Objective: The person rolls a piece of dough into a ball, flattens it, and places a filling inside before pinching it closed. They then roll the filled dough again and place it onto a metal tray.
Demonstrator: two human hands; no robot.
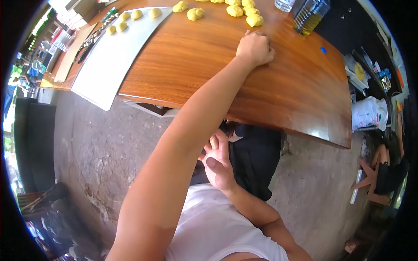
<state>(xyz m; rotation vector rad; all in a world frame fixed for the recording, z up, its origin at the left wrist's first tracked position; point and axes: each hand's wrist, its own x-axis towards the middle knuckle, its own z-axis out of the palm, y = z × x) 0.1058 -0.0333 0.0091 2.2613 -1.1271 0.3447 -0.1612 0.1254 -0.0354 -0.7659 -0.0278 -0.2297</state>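
Observation:
My left hand (255, 47) reaches across to the wooden table (183, 65), its fingers curled down against the top. Whatever may be under the curled fingers is hidden. Just beyond it sits a yellow dough ball (254, 20), at the near end of a cluster of several more. Another yellow dough ball (195, 14) lies apart to the left. Close to my waist, below the table edge, my right hand (219, 164) is raised with palm showing and fingers apart, holding nothing; my left forearm partly covers its fingertips.
Smaller dough balls (154, 13) rest on a white board (98, 69) that overhangs the table's front left edge. An oil bottle (310, 18) and a clear glass (284, 4) stand at the back right, with a blue cap (323, 50) nearby. A white bag (369, 112) sits on a right-hand shelf.

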